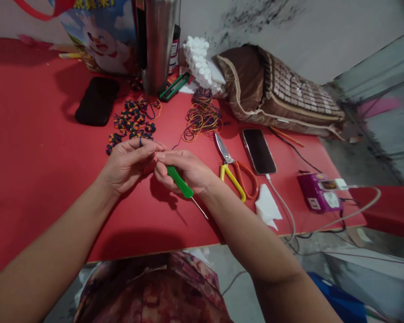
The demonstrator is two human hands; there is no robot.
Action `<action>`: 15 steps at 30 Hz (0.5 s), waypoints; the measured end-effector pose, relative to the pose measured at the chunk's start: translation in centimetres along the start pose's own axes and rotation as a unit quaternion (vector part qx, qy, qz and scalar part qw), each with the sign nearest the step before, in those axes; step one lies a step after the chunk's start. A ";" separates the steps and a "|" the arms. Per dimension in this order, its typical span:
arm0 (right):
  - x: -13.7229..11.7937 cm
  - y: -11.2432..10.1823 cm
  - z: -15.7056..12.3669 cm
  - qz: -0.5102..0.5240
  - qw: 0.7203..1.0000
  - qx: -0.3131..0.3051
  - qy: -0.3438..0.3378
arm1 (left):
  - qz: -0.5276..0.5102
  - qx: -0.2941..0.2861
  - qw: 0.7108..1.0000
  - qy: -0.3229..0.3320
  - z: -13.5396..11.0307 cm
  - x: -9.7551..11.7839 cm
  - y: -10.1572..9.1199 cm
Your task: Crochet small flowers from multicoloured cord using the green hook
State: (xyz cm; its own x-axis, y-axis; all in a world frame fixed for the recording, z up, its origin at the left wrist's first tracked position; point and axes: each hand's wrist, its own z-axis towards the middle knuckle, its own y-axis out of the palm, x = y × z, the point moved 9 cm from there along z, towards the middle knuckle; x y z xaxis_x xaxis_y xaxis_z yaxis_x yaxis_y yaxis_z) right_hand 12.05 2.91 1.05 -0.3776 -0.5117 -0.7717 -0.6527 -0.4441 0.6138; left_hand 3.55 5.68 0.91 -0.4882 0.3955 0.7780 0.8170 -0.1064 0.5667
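two hands meet over the middle of the red table [37, 148], fingertips almost touching each other. the left hand [129, 163] has its thumb and first fingers pressed together on a dark thread [140, 142], and a small loop of it stands up just above the fingers. the right hand [185, 170] is closed around a green tool [179, 181]; the green handle lies across the palm under the curled fingers, and its thin metal pin comes out from the hand and points to the near right, just above the table. what is exactly between the fingertips of both hands is too small to tell. just behind the left hand, a little farther on the table, lies a group of small woven pieces [133, 119] in dark blue, orange and yellow. to the right of them, behind the right hand, is a loose bundle of coloured thread [202, 116]. scissors [234, 172] with yellow and orange handles lie just to the right of the right hand, blades pointing far, and a phone [258, 151] with dark screen lies beside them with a cable going to the near edge. a white tissue [267, 207] is near the scissors handles, and a purple power strip [318, 193] is more to the right. far on the table stand a steel flask [158, 45] and a black pouch [97, 101] to the left of it, and a brown cushion [279, 92] lies at the far right.
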 end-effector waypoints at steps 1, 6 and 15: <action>0.2 0.0 0.0 0.000 1.000 -0.001 0.011 | -0.001 -0.001 1.000 0.002 0.1 0.0 0.0; 0.2 -0.2 0.2 0.022 1.000 -0.005 0.022 | 0.002 0.001 1.000 0.012 0.5 -0.1 -0.4; -1.6 -1.5 0.0 0.007 0.994 0.076 -0.084 | -0.053 0.061 0.996 0.043 1.6 0.9 -2.3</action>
State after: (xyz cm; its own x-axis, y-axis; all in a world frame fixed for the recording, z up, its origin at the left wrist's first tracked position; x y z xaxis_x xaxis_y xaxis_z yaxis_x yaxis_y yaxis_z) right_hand 13.66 4.38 1.34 -0.4833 -0.3810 -0.7882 -0.7333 -0.3156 0.6022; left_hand 1.75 7.75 -0.16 -0.5945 0.3187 0.7383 0.7876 0.0453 0.6146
